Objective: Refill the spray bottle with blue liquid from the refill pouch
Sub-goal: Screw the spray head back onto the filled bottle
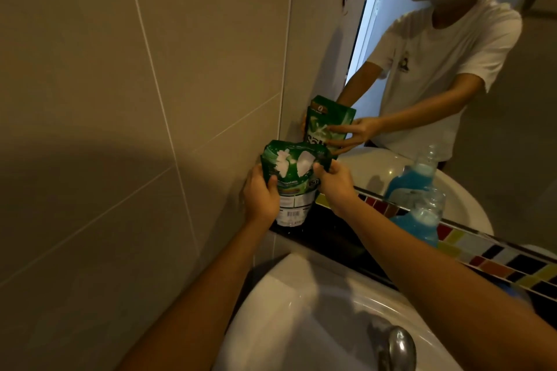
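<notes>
A green and white refill pouch [294, 178] stands upright on the dark ledge [334, 238] against the tiled wall, its top bent forward. My left hand [260, 196] grips its left side. My right hand [336, 184] pinches its upper right corner. To the right on the same ledge stands a clear spray bottle [422, 217] without its spray head, holding blue liquid in its lower part. The bottle's neck is open and apart from both hands.
A mirror [482, 99] above the ledge reflects the person, the pouch and the bottle. A strip of coloured mosaic tiles [497, 259] runs along the mirror's base. Below is a white sink [316, 319] with a metal tap [398, 346]. The tiled wall [120, 99] closes the left side.
</notes>
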{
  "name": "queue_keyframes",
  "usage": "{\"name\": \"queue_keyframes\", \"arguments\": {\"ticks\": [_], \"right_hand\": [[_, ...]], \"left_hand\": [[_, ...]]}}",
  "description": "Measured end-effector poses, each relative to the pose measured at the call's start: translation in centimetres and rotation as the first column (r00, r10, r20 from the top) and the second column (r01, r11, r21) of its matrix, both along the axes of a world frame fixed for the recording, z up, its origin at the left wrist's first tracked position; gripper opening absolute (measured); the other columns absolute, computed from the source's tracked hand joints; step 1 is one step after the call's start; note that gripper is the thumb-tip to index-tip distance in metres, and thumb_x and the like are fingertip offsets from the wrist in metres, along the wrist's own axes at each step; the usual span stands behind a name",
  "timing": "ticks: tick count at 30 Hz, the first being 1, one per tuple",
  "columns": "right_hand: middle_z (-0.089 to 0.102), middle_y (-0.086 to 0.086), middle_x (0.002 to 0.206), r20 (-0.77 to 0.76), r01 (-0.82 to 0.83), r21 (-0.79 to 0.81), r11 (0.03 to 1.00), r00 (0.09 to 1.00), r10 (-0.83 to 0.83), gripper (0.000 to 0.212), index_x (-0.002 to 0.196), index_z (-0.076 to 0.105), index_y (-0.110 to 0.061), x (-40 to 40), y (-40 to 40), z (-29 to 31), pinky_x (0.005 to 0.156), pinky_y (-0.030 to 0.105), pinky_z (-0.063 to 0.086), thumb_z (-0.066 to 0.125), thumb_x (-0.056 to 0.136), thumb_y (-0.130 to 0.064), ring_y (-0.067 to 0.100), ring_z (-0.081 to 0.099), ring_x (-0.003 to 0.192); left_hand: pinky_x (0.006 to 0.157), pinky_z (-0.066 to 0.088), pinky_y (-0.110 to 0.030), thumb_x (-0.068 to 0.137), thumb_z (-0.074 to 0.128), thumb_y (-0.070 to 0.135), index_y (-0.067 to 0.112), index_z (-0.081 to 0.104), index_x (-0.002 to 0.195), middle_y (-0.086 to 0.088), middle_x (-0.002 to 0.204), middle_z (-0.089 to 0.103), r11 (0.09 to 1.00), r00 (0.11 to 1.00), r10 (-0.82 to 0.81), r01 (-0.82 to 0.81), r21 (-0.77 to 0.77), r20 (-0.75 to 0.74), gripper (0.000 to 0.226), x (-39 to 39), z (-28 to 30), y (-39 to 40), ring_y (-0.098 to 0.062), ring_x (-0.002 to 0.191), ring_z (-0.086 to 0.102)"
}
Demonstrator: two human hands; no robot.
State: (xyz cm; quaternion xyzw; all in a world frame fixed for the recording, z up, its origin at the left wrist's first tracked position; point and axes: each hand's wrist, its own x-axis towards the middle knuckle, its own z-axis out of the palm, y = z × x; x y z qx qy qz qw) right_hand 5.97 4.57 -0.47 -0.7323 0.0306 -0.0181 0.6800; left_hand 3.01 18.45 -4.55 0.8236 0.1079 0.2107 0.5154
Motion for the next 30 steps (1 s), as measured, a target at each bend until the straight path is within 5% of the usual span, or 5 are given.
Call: {"name": "queue_keyframes", "arguments": {"ticks": [8, 14, 19, 25, 30], "right_hand": [[0.069, 0.006, 0.111, -0.046, 0.005, 0.057, 0.998, 0.999, -0.003, 0.019, 0.108, 0.063, -0.022, 2.8, 1.1, -1.3, 0.088, 0.054, 0.054, 0.049, 0.097, -0.017, 0.027, 0.065, 0.102], [0.048, 0.009, 0.141, -0.085, 0.043, -0.090, 0.995, 0.995, -0.051, 0.057, 0.144, 0.033, -0.020, 1.5, 0.4, -0.8, 0.099, 0.050, 0.049, 0.057, 0.092, -0.011, 0.030, 0.050, 0.125], [0.051, 0.004, 0.127, -0.088, 0.017, -0.227, 0.974, 0.995, -0.038, 0.049, 0.137, 0.040, -0.017, -1.9, -1.5, 1.8, 0.098, 0.044, 0.049, 0.057, 0.091, -0.011, 0.024, 0.053, 0.113], [0.060, 0.002, 0.110, 0.131, 0.030, -0.275, 0.961, 0.991, 0.007, 0.029, 0.118, 0.061, -0.017, -6.8, -8.2, 6.9, 0.090, 0.046, 0.054, 0.059, 0.090, -0.010, 0.023, 0.062, 0.104], [0.066, 0.008, 0.104, 0.183, 0.129, -0.184, 0.975, 0.979, -0.095, 0.018, 0.108, 0.066, -0.011, -11.8, -17.7, 8.9, 0.076, 0.031, 0.059, 0.058, 0.092, -0.011, 0.020, 0.068, 0.093]], "left_hand": [[0.100, 0.047, -0.045, 0.086, 0.050, 0.029, 0.001, 0.044, 0.136, -0.019, 0.126, 0.057, 0.996, 0.995, -0.092, 0.092, -0.018, 0.045, 0.058, 2.0, -2.1, 0.9, -0.032, 0.116, 0.055], [0.097, 0.037, -0.030, 0.086, 0.049, 0.027, 0.004, 0.034, 0.146, -0.021, 0.135, 0.044, 0.998, 0.996, -0.059, 0.057, 0.020, 0.072, 0.066, 0.1, -1.5, 0.0, -0.032, 0.123, 0.046], [0.109, 0.040, -0.049, 0.091, 0.048, 0.027, 0.004, 0.040, 0.141, -0.020, 0.144, 0.038, 0.987, 0.968, -0.047, 0.007, 0.162, 0.245, 0.056, -1.4, -0.2, -2.6, -0.036, 0.130, 0.044], [0.112, 0.033, -0.033, 0.094, 0.052, 0.016, 0.004, 0.042, 0.139, -0.018, 0.143, 0.042, 0.952, 0.929, -0.280, 0.236, 0.194, 0.242, 0.048, -3.2, 1.4, -9.6, -0.029, 0.133, 0.041], [0.106, 0.037, -0.028, 0.093, 0.061, 0.014, 0.006, 0.042, 0.140, -0.014, 0.141, 0.045, 0.887, 0.876, -0.457, 0.435, 0.153, 0.157, 0.051, -5.1, 0.3, -14.9, -0.019, 0.128, 0.044]]}}
